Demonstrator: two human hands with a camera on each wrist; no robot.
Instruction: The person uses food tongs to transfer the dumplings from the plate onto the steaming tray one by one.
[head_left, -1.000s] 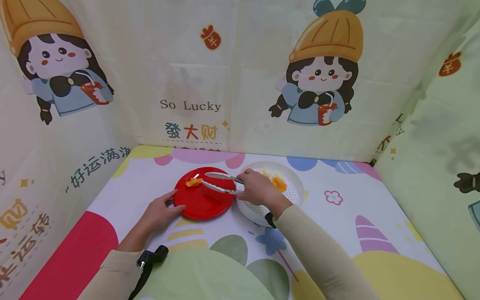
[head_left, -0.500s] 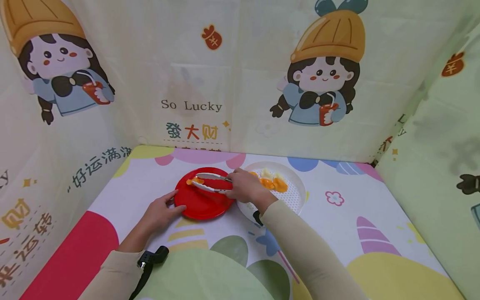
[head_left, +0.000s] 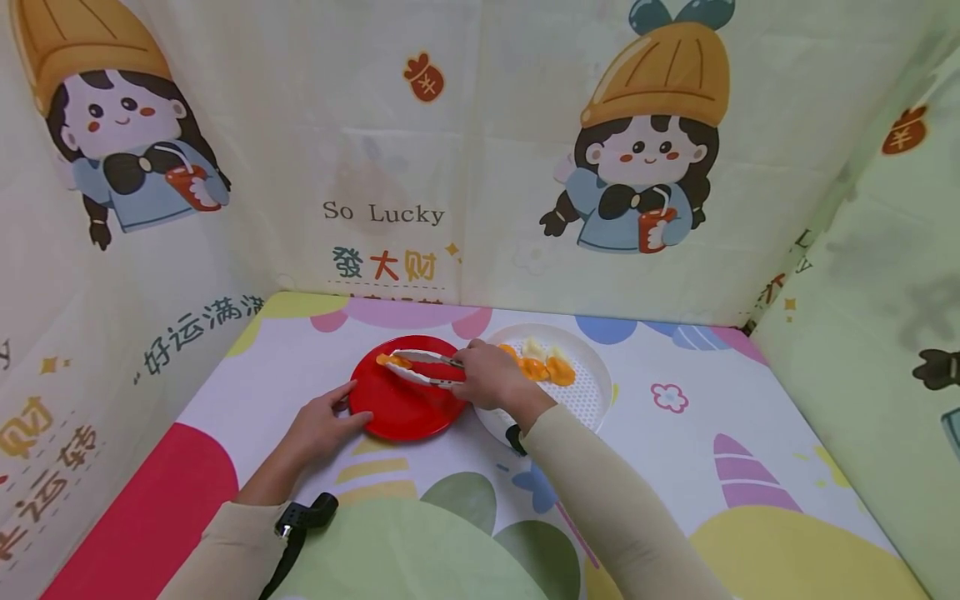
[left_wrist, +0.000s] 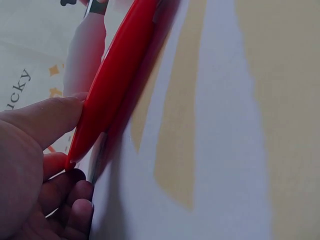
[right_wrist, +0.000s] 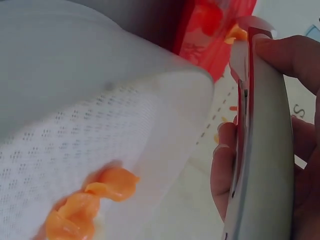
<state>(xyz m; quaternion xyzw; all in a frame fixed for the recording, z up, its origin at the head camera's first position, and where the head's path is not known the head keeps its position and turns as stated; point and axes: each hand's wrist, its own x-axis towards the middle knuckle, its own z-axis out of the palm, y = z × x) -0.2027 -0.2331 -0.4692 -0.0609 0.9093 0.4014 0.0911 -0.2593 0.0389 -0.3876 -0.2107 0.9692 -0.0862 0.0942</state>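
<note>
My left hand (head_left: 322, 427) holds the left rim of a round red plate (head_left: 408, 417). In the left wrist view the thumb lies on the plate's upper side and fingers curl at the edge. My right hand (head_left: 491, 375) grips a pair of tongs (head_left: 420, 377) with pale tips over the plate. Those tips are at a small wrinkled orange food piece (head_left: 392, 361), one arm on each side; whether they pinch it firmly is unclear. Beside the plate sits a white perforated basket (head_left: 594, 404), partly hidden by the right hand and forearm. More orange food pieces (right_wrist: 75, 212) lie in it.
Pale yellowish pieces (head_left: 534, 346) also lie in the basket, near its back. Plate and basket stand close together on a table with a colourful printed cover (head_left: 637, 450). Printed cloth walls (head_left: 495, 167) enclose the table behind and at both sides.
The right hand has moved left with the tongs, whose tips went from right of the orange piece to around it. More of the basket's contents now shows. The left hand stays on the rim.
</note>
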